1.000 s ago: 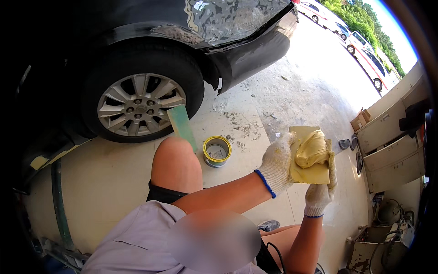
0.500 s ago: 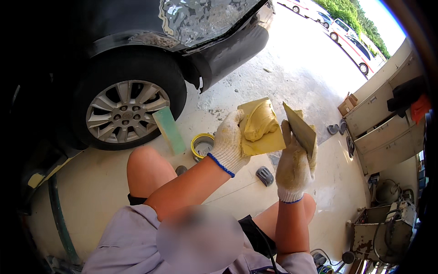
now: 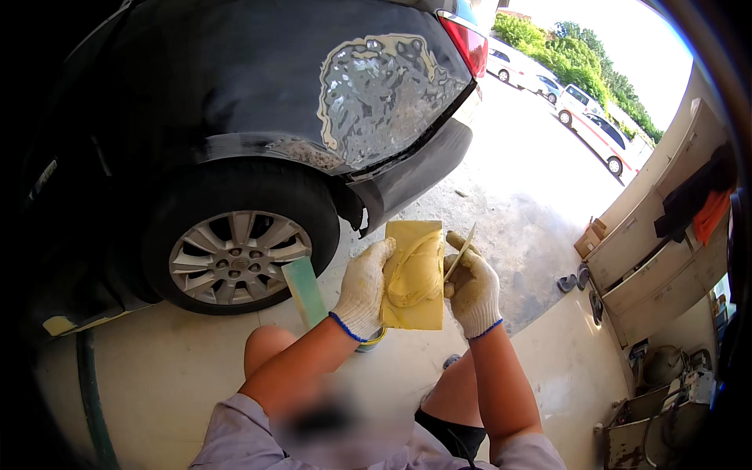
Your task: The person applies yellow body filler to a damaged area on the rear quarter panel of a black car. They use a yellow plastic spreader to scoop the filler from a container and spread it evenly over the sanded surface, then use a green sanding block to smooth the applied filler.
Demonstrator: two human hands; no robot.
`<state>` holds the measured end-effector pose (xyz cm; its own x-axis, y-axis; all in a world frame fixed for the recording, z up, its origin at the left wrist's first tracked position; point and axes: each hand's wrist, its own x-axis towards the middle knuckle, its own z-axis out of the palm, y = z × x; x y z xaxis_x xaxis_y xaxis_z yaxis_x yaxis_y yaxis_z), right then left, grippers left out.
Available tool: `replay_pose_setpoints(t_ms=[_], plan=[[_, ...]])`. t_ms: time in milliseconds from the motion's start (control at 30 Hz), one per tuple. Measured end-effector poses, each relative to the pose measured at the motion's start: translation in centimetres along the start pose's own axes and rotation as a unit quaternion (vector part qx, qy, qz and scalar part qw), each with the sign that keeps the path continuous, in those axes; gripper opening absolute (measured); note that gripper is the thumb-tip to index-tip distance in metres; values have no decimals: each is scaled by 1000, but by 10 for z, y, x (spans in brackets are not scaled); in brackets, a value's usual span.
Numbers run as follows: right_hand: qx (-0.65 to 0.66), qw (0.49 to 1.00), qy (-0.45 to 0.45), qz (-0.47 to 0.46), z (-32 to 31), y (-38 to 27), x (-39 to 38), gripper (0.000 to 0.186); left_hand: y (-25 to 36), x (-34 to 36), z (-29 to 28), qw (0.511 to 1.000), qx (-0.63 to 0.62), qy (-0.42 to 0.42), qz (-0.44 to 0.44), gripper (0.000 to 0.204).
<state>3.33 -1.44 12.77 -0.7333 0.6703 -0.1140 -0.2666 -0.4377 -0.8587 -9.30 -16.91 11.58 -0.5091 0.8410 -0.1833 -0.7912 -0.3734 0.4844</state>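
The left hand (image 3: 362, 291) over there grips the left edge of a yellow board (image 3: 415, 319), long side running fore and aft, and just right of its putty (image 3: 415, 274) the right hand (image 3: 477, 296) is curled firmly round a slanting spreader (image 3: 464, 247).

Head-worn fisheye view, looking down and forward. Left hand (image 3: 363, 288) and right hand (image 3: 475, 296) are near; the car (image 3: 235, 102) is beyond.

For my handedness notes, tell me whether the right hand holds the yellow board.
No, the left hand grips the yellow board; the right hand holds a thin spreader.
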Motion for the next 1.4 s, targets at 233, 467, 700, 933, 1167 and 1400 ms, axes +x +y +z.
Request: replay_pose_setpoints(t_ms=[233,467,700,933,1167,1400], plan=[[-210,960,-50,179,3,29,8,36,12,26,-12,998,-46,31,10,44],[-62,990,-21,124,-28,42,44,41,43,42,-50,962,-7,119,244,46],[89,983,16,160,-29,43,58,35,42,27,-47,965,24,75,250,56],[87,978,-52,183,-12,33,44,28,33,12,-49,950,64,92,292,59],[-10,981,-27,193,-3,19,43,29,12,-4,-50,932,109,151,311,48],[-179,970,-31,160,20,0,33,27,-10,-19,-45,931,135,126,316,35]])
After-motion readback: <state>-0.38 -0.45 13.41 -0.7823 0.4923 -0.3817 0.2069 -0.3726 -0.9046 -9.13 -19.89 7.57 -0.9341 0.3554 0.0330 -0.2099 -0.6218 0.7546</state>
